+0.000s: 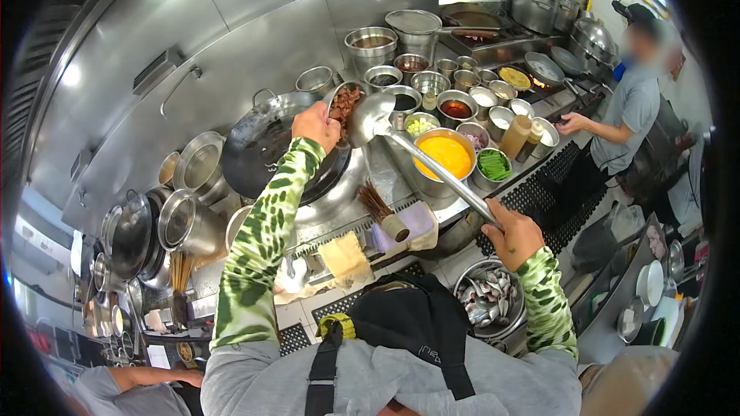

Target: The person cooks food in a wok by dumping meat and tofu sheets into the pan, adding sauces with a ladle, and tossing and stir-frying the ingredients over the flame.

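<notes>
My left hand (316, 125) is closed on the edge of a metal bowl (331, 95) that holds browned meat pieces (344, 112). The bowl is tilted at the right side of a large dark wok (248, 156). In my right hand (514, 236) is the end of the long handle of a steel ladle (439, 172). The ladle's round head is beside the meat, close to my left hand; whether it touches the meat I cannot tell. Below the ladle handle stands a pot of yellow-orange liquid (445, 156).
Metal containers hold dark sauce, red oil (456, 109) and chopped greens (492, 164). A bamboo brush (383, 211) and folded cloths (345, 255) lie along the counter front. A bowl of fish (491, 298) sits low near me. A co-worker (628, 108) stands right, near lit burners.
</notes>
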Motion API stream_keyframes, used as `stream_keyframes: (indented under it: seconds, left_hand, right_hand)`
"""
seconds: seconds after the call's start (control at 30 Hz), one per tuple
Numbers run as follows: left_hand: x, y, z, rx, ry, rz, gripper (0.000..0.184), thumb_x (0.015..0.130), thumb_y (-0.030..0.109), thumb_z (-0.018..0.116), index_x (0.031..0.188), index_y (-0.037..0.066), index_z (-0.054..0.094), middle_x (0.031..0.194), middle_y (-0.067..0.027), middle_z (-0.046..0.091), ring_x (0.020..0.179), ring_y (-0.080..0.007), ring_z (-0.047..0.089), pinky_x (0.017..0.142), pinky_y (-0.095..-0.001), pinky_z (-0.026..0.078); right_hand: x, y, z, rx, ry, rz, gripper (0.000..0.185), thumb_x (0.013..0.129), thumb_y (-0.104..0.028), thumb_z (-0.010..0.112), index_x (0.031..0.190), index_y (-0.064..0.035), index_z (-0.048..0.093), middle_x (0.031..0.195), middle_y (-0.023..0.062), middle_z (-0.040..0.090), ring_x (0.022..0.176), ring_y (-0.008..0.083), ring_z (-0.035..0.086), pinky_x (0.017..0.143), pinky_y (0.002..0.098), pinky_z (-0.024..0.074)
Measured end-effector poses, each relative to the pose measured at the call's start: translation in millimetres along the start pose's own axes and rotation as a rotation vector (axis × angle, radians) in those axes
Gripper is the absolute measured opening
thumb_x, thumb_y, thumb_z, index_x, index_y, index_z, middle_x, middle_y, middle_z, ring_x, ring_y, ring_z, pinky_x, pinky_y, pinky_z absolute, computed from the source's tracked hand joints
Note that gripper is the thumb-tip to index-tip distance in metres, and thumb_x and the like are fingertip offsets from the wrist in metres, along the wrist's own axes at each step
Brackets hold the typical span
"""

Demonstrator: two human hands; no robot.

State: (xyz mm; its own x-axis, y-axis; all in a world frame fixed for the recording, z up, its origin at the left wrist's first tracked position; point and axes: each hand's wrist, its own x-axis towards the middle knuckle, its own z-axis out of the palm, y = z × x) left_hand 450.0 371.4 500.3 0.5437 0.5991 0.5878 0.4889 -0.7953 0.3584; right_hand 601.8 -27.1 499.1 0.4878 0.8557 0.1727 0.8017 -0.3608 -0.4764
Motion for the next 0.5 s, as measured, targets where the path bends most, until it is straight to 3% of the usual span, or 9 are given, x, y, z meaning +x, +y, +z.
stream_keyframes:
  seconds: [0.37,0.5]
  left_hand:
    - [14.9,21.2,14.8,0.045,-0.064,0.101,0.015,0.071,0.015,0.06,0.073,0.002,0.054,0.068,-0.0206,0.059,0.069,-0.0421,0.059,0.064,-0.0498,0.047]
    - [20.1,24.0,29.8,0.034,-0.002,0.189,0.016,0.072,0.017,0.059,0.07,0.004,0.05,0.063,-0.0186,0.055,0.063,-0.0428,0.056,0.059,-0.0494,0.045]
  right_hand:
    - [-0.6,15.9,-1.4,0.085,0.007,0.059,0.043,0.083,-0.016,0.065,0.124,-0.0051,0.054,0.086,0.0221,0.063,0.08,0.0398,0.062,0.07,0.0452,0.0485]
    - [6.8,30.0,-4.5,0.113,0.015,0.027,0.042,0.083,-0.015,0.065,0.122,-0.0043,0.055,0.089,0.0232,0.064,0.084,0.0405,0.063,0.072,0.0445,0.0489]
